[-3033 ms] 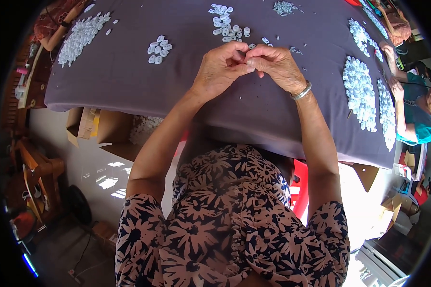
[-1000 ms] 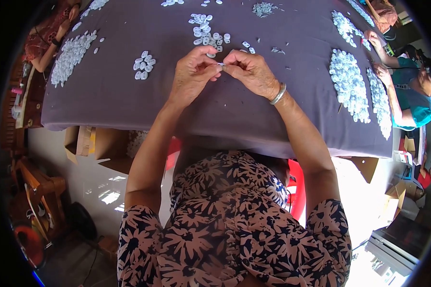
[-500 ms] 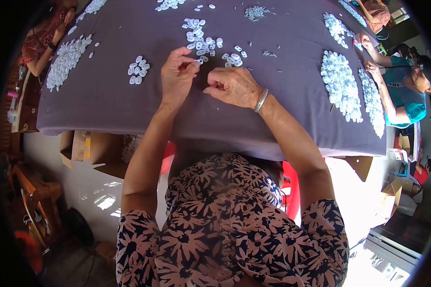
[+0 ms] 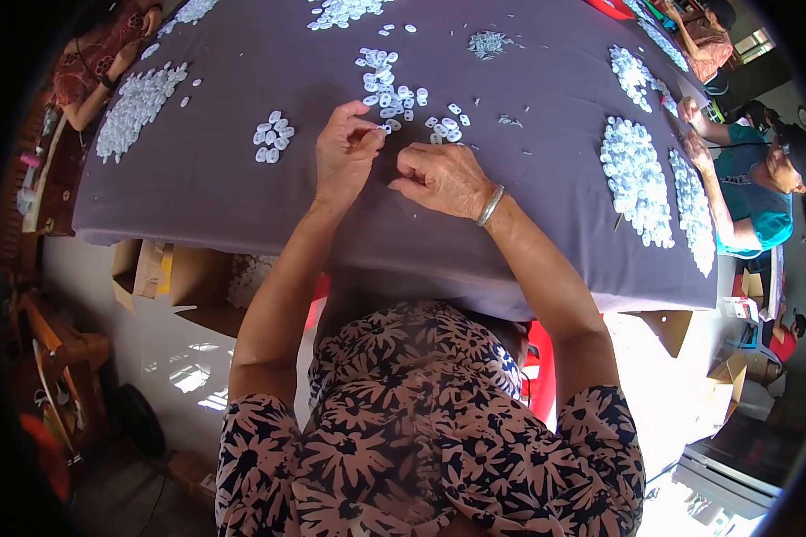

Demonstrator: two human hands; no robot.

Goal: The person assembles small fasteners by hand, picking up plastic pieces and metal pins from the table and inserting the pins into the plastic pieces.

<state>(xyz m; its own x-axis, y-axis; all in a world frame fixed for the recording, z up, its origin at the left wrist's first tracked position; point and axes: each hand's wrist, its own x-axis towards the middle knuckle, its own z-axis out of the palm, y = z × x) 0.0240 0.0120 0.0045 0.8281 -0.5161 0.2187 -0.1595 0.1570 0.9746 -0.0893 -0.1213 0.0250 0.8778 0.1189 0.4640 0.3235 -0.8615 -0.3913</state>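
Note:
My left hand point(image 4: 346, 157) is closed in a pinch, holding a small white oval plastic piece point(image 4: 384, 131) between thumb and forefinger. Close beside it, my right hand point(image 4: 445, 177) has its fingers curled in, a silver bangle at the wrist; anything in its fingertips is hidden. Just beyond both hands lies a loose cluster of white oval plastic pieces point(image 4: 388, 93) with small openings. A smaller group of the same pieces point(image 4: 445, 131) rests beyond my right hand, and another group point(image 4: 272, 138) sits left of my left hand.
A dark cloth covers the table point(image 4: 206, 192). Small grey metal pins form a pile point(image 4: 488, 45) farther back, with a few scattered pins point(image 4: 510, 120) nearer. Large heaps of white pieces lie at the left point(image 4: 141, 107) and right point(image 4: 638, 179). Co-workers sit along both sides.
The view has shifted slightly, so the table and its piles appear lower and my hands a little to the right. Both hands keep nearly the same pose.

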